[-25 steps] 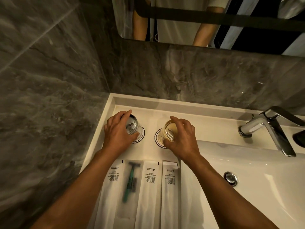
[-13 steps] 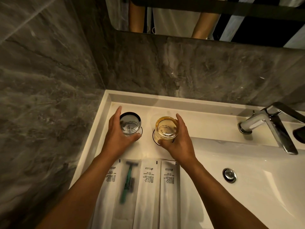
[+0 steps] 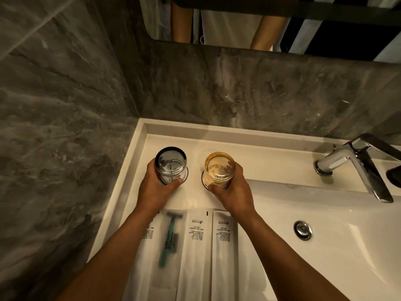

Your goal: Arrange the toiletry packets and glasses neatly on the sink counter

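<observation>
Grey marble wall [image 3: 65, 127] at 9 to 12 o'clock; white sink counter [image 3: 271, 153] below, faucet [image 3: 355, 168] at 3 o'clock, drain [image 3: 303, 230] at 4.

Toiletry packets [image 3: 196, 253] side by side at 6 o'clock, partly under forearms.

Left hand [image 3: 155, 190] fingers wrapped round clear glass [image 3: 171, 165]; right hand [image 3: 233, 192] wrapped round amber glass [image 3: 220, 170]. Both upright over round coasters [image 3: 186, 173], centre.

Both my bare forearms reach forward side by side, well apart. My left hand [image 3: 155, 187] wraps its grip around the grey glass [image 3: 171, 165], thumb across the near side. My right hand [image 3: 235, 190] clasps the amber glass [image 3: 219, 169] likewise, fingers curled behind.
</observation>
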